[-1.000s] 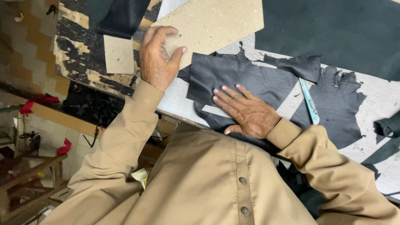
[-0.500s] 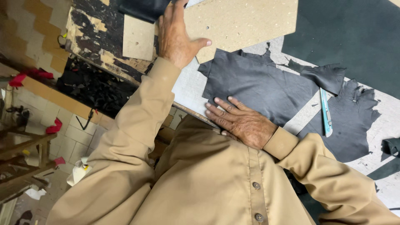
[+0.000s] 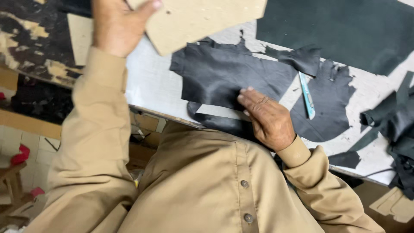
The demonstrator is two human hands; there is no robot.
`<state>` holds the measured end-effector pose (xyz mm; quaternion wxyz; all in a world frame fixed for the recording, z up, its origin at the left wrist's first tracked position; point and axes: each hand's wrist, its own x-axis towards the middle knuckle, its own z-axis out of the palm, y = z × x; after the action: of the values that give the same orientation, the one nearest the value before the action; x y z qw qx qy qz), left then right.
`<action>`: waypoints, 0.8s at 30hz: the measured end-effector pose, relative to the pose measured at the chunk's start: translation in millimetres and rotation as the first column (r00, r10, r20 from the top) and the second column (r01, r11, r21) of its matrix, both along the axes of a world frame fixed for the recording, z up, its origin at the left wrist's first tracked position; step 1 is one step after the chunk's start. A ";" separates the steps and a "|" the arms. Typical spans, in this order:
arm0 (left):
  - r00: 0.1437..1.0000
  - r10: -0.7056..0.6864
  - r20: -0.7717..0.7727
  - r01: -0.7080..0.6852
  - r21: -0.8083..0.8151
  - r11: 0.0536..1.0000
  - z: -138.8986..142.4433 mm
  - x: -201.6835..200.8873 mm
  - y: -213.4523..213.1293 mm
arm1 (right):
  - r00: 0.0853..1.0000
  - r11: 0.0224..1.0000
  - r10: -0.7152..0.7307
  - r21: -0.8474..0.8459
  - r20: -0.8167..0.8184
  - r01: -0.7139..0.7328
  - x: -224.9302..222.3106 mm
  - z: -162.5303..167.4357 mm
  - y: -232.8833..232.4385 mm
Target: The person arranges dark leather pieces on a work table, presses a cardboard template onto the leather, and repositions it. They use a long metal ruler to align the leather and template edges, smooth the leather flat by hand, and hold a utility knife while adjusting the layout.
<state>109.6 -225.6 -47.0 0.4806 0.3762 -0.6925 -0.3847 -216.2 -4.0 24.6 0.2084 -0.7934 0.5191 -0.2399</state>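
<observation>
The left hand (image 3: 116, 26) grips a tan cardboard pattern (image 3: 202, 19), lifted above the worktop (image 3: 151, 84). The right hand (image 3: 269, 118) lies flat, fingers extended, pressing the dark leather piece (image 3: 220, 75) near the worktop's front edge. A light blue cutter (image 3: 307, 95) rests just beside that hand.

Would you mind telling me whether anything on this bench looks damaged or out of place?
The bench top at far left is badly worn, its dark coating flaked away in pale patches. A cutter lies loose on the black leather, beside the right hand.
</observation>
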 end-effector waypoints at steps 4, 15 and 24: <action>0.988 0.065 0.139 -0.059 -0.044 0.997 48.7 22.7 7.2 | 0.970 0.992 0.111 -0.040 -0.217 -0.123 -29.1 -8.5 24.1; 0.901 -0.415 -0.123 0.416 0.511 0.752 52.2 -81.7 26.3 | 0.749 0.770 -0.602 -0.051 0.276 0.636 -60.9 -35.4 69.9; 0.856 -0.327 0.401 0.175 0.369 0.913 34.8 -107.2 44.1 | 0.839 0.830 -0.540 -0.122 0.074 0.545 -65.8 -43.8 58.1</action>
<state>2.4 -181.5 -12.2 0.1830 0.4333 -0.7573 -0.4531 -282.0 54.1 -19.2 0.0860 -0.6217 0.7010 -0.3388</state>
